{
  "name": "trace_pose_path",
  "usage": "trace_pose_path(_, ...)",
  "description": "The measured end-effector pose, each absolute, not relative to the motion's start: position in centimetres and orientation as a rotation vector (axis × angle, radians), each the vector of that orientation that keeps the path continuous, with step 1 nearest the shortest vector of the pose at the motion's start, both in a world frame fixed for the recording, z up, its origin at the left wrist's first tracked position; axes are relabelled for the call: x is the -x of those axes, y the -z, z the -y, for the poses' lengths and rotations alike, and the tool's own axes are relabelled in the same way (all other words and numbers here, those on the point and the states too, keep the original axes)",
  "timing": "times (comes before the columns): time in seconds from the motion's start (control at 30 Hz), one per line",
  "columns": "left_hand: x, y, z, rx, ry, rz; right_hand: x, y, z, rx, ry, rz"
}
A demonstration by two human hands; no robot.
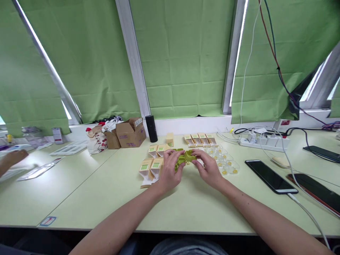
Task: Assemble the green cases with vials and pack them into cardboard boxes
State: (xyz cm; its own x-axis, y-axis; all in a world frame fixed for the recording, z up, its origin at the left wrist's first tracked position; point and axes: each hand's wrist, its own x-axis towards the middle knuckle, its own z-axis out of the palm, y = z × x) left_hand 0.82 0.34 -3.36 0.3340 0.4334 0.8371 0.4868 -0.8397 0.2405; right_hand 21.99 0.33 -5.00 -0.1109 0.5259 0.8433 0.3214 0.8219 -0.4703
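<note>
Over the middle of the table, a yellow-green moulded piece with rounded cups is held between both hands. My left hand grips its left side, with the fingers curled over the top and the thumb below. At its right end, my right hand pinches it between thumb and fingers. Parts of the piece are hidden behind the fingers. Beside my left hand stand several small cream cartons with green labels. Just beyond my right hand lies a transparent plastic tray with yellow bits in its cups.
More cartons stand at the back, near a black bottle and a cardboard box. To the right are a charging phone, a second phone and a power strip with cables. Another person's hand is at far left.
</note>
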Motion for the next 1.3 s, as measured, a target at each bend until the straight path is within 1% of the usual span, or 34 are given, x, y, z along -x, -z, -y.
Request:
trace_pose_path(0.13, -0.8, 3.5, -0.4, 2.529, 1.505, 0.897, -21.8, 4.7, -0.4, 0.736, -0.602, 1.531)
trace_pose_path(0.33, -0.9, 3.2, -0.2, 2.509, 1.472, 0.910, -21.5, 3.8, -0.3, 0.744, -0.891, 1.378)
trace_pose_path(0.43, -1.1, 2.7, -0.1, 2.512, 1.439, 0.937, -21.4, 3.5, -0.2, 0.730, -0.948, 1.325)
trace_pose_path(0.67, -2.5, 0.7, -0.4, 2.675, 1.224, 0.904, -21.7, 3.7, -0.3, 0.785, -0.976, 1.328)
trace_pose_path(0.83, -3.4, -0.6, -0.8, 2.772, 1.239, 0.951, -21.9, 3.3, -0.2, 0.817, -0.973, 1.321)
trace_pose_path(0.9, -3.5, -0.7, -0.9, 2.806, 1.339, 1.030, -22.4, 3.1, -0.4, 0.850, -0.934, 1.314)
trace_pose_path(0.97, -3.5, -0.4, -1.2, 2.802, 1.516, 1.173, -23.2, 2.9, -0.7, 0.914, -0.810, 1.343)
trace_pose_path(1.13, -2.8, 2.2, -3.1, 2.717, 2.086, 1.729, -25.3, 2.5, -1.4, 1.232, -0.267, 1.548)
trace_pose_path(1.23, -2.3, 3.5, -4.3, 2.808, 2.541, 1.637, -26.1, 2.2, -1.6, 1.434, 0.038, 1.729)
trace_pose_path(1.3, -2.1, 3.9, -4.7, 2.829, 2.722, 1.520, -26.4, 2.2, -1.7, 1.485, 0.139, 1.880)
